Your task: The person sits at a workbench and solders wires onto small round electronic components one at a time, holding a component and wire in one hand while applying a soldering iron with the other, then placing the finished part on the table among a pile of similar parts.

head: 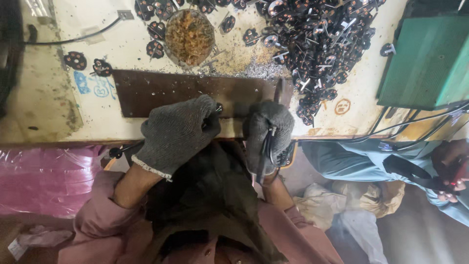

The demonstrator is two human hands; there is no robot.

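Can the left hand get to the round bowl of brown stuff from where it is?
Probably yes. The left hand rests at the near edge of the dark metal plate, and the round bowl sits just beyond that flat plate, with nothing tall between. The gloved hand seems closed around something small, though.

A: What lies on the worktop (122, 44)?
B: A flat plate (161, 90) at the near edge, a bowl (189, 36) behind it, a pile of small parts (317, 39) behind and right.
A: And the box (425, 58)?
B: Far right.

Bright overhead light washes the pale counter (342, 105) beyond the hands (178, 132), while the lap below sits dim; edges bow and soften
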